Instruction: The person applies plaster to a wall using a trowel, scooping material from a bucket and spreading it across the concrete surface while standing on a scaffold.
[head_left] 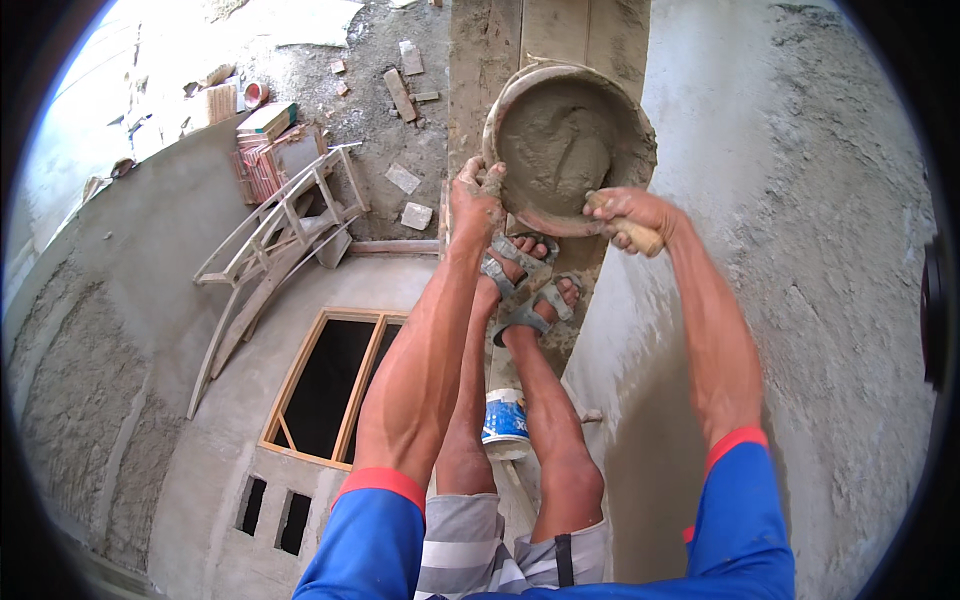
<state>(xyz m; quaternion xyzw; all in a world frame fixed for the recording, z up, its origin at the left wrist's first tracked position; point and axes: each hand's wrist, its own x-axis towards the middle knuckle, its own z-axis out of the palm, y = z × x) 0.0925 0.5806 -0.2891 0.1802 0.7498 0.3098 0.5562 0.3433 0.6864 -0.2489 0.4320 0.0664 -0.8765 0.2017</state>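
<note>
A round tub (541, 72) of wet grey mortar (560, 140) stands on the wooden planks in front of my feet. My left hand (477, 195) is closed at the tub's left rim, its fingers smeared with mortar. At the near right rim, my right hand (632, 213) grips a tool by its thick wooden handle (648, 241), which looks like a trowel's. Its working end cannot be made out against the mortar.
I stand in sandals on narrow planks (485, 40), beside a partly plastered wall (810, 180) on the right. A white-and-blue bucket (506, 420) sits behind my feet. To the left, lower down, are a wooden frame (290, 215), stacked bricks (258, 170), rubble and a window opening (330, 385).
</note>
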